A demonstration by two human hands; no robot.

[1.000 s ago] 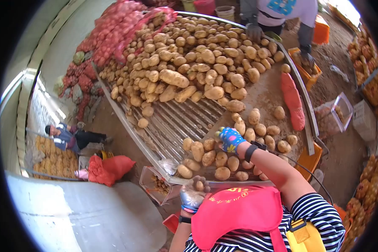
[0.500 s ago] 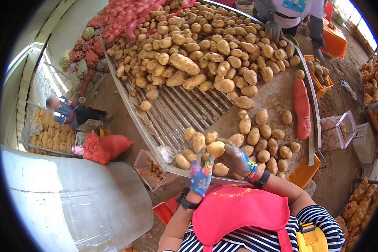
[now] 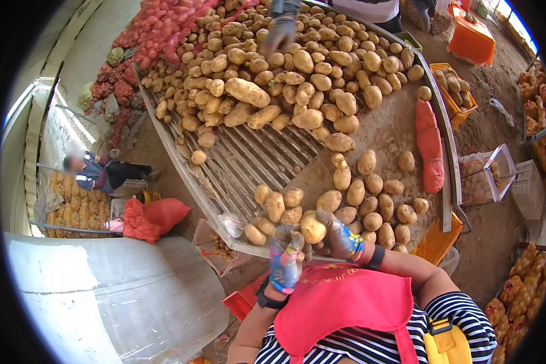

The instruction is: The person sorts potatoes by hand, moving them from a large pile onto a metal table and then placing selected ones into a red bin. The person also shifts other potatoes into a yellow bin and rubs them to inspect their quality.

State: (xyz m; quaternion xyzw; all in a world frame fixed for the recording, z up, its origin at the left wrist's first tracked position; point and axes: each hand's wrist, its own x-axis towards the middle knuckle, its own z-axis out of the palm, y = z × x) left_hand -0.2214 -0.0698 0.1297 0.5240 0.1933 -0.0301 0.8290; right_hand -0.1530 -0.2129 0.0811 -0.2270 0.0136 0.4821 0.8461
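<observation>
A single potato [image 3: 313, 229], at the near edge of the worktop [image 3: 383, 136], is clasped between the gloved left hand [image 3: 284, 262] and right hand [image 3: 344, 240], both closed on it, a grip probably best kept above the loose potatoes [image 3: 370, 194], not past the rim.

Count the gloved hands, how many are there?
3. The person's left hand and right hand sit side by side at the table's near edge, the right gripping a potato; a co-worker's hand hovers over the potato pile up top. More may be hidden.
</observation>
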